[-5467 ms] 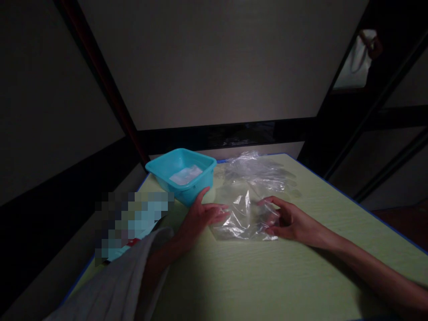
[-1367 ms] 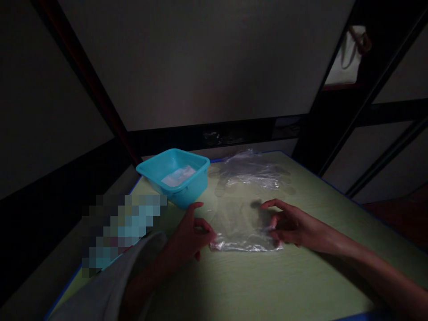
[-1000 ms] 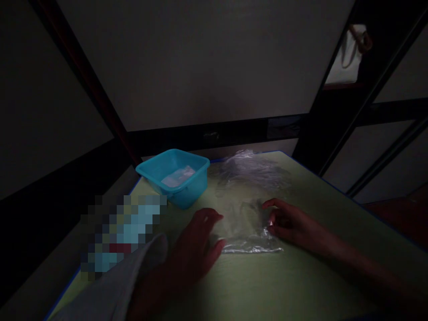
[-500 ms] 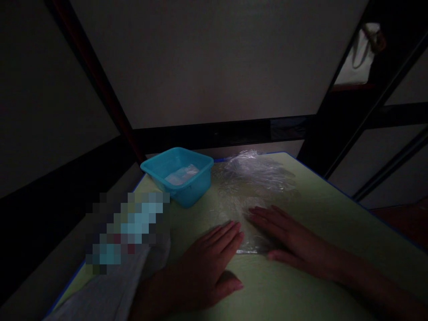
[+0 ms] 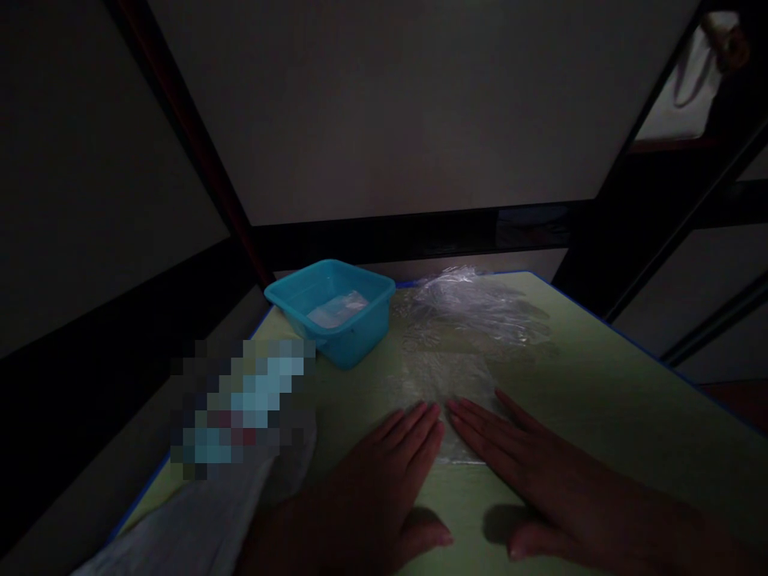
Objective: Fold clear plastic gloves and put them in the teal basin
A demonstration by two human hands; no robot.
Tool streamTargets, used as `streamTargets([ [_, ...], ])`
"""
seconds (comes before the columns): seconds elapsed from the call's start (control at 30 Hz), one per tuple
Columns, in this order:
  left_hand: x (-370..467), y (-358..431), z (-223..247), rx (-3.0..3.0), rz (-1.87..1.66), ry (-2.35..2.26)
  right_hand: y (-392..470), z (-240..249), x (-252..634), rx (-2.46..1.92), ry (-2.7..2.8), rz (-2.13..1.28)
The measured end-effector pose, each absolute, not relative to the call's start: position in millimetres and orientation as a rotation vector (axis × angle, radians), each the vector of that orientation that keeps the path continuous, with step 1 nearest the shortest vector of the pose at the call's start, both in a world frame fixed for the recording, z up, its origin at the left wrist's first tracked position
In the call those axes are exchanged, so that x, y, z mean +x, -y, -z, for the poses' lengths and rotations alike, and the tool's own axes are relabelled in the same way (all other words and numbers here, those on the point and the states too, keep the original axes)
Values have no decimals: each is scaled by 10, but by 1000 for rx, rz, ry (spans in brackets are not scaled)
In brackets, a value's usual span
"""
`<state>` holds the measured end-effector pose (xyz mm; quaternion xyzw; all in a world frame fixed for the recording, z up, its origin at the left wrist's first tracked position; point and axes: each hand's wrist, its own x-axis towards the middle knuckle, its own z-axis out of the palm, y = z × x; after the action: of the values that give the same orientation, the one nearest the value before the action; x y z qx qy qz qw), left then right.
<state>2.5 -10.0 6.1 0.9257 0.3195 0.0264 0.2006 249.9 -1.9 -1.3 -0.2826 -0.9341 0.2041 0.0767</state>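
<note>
A thin clear plastic piece [image 5: 450,376], possibly a disposable glove, lies flat on the table with a straight near edge. My left hand [image 5: 399,472] rests flat on its left side, fingers stretched out. My right hand [image 5: 531,464] lies on its right side, fingers extended and thumb apart. Both sets of fingertips almost meet over the plastic and partly cover it. Just beyond is a crumpled pile of clear plastic [image 5: 468,300] that looks like disposable gloves.
At the far left corner of the pale green table [image 5: 606,376] stands a blue plastic basin [image 5: 354,344] with folded white plastic [image 5: 339,310] inside. Left of my hands, a light-blue item is blurred out beside grey cloth [image 5: 204,512]. Cabinet panels [image 5: 408,104] rise behind the table.
My right hand has come nearer over the plastic, its fingertips closer to my left hand's. My left hand has barely moved. The view has shifted slightly.
</note>
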Motion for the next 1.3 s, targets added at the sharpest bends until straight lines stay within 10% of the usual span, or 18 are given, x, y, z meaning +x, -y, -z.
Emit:
streamTargets([
  [0.67,33,45,20,3093,-436,-1007,191,13,2549,-923,2739,312],
  [1.3,-25,-49,62,2838,-663,-1010,120,87,2576,-1007,2564,308],
])
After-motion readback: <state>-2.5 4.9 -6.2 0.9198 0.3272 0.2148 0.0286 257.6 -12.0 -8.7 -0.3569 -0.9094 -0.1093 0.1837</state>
